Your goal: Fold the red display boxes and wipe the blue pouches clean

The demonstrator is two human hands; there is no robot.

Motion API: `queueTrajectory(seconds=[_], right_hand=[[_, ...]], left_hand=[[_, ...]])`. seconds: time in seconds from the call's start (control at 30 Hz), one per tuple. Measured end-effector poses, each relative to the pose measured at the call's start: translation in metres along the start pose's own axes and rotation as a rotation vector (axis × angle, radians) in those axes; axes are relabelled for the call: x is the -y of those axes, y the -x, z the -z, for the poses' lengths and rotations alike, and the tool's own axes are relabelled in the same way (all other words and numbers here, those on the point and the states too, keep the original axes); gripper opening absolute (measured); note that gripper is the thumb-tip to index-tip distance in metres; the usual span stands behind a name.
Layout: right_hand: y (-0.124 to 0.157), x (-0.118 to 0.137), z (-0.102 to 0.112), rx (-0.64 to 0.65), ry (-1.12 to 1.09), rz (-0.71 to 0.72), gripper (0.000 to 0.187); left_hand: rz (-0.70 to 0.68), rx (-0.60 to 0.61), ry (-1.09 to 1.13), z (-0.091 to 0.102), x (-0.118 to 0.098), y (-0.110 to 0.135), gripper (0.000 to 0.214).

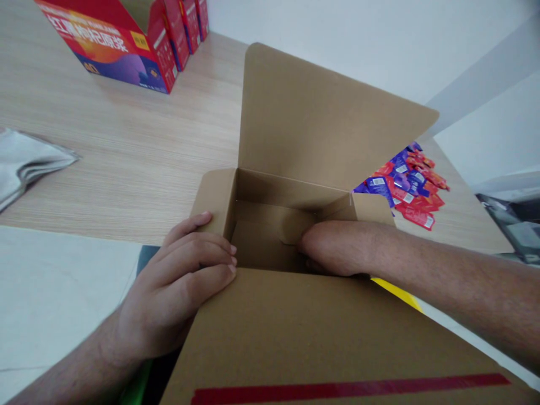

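The open cardboard box point(320, 112) sits on the table point(126, 152), its flaps folded outward so the opening stays free. The left hand point(181, 287) grips the box's near left edge, apparently steadying it. The right hand point(333, 247) reaches in over the right side; its fingers are hidden, so whether it is closed cannot be told. Beyond the box lies a pile of packets point(405, 185); further left stand red cartons point(122, 45), and a silver bag point(25, 163) lies left of it.

Open cardboard box point(307, 118), left hand point(181, 287) on its side flap, right hand point(337, 247) inside
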State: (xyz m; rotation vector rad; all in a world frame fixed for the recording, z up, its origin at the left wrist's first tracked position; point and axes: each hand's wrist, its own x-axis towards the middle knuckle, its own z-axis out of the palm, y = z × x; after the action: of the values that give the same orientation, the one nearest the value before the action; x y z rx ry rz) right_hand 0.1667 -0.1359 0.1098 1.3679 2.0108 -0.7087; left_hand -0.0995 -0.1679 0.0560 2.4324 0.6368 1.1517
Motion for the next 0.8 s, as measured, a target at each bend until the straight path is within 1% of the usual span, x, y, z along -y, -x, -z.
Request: queueTrajectory(seconds=[0.07, 0.1, 0.23, 0.33, 0.47, 0.57, 0.67, 0.73, 0.77, 0.8], right_hand=[[0.001, 0.007, 0.009, 0.211, 0.098, 0.044, 0.014], [0.001, 0.009, 0.013, 0.272, 0.126, 0.045, 0.017], [0.000, 0.015, 0.020, 0.313, 0.137, 0.022, 0.022], [-0.002, 0.012, 0.014, 0.261, 0.129, 0.036, 0.023], [-0.007, 0.007, 0.000, 0.134, 0.143, 0.103, 0.029], [-0.011, 0.006, -0.007, 0.078, 0.161, 0.094, 0.032], [-0.014, 0.007, -0.006, 0.091, 0.148, 0.064, 0.033], [-0.013, 0.004, -0.003, 0.097, 0.124, 0.077, 0.033], [-0.011, 0.001, 0.000, 0.068, 0.115, 0.108, 0.032], [-0.009, -0.003, 0.003, 0.012, 0.110, 0.147, 0.031]], left_hand=[[0.004, -0.017, 0.001, -0.001, 0.000, 0.000, 0.024], [0.004, -0.026, 0.002, -0.001, 0.000, 0.000, 0.024], [-0.001, -0.036, 0.006, -0.003, 0.000, 0.000, 0.026], [0.011, -0.040, 0.004, -0.006, 0.001, 0.000, 0.025], [0.004, -0.141, 0.006, -0.012, 0.003, 0.000, 0.022], [0.009, -0.149, 0.000, -0.014, 0.003, 0.000, 0.022], [0.022, -0.137, -0.006, -0.014, 0.003, 0.000, 0.023], [0.011, -0.135, -0.008, -0.013, 0.004, 0.001, 0.022], [0.008, -0.130, -0.007, -0.012, 0.004, 0.001, 0.021], [0.010, -0.122, -0.007, -0.012, 0.004, 0.001, 0.020]])
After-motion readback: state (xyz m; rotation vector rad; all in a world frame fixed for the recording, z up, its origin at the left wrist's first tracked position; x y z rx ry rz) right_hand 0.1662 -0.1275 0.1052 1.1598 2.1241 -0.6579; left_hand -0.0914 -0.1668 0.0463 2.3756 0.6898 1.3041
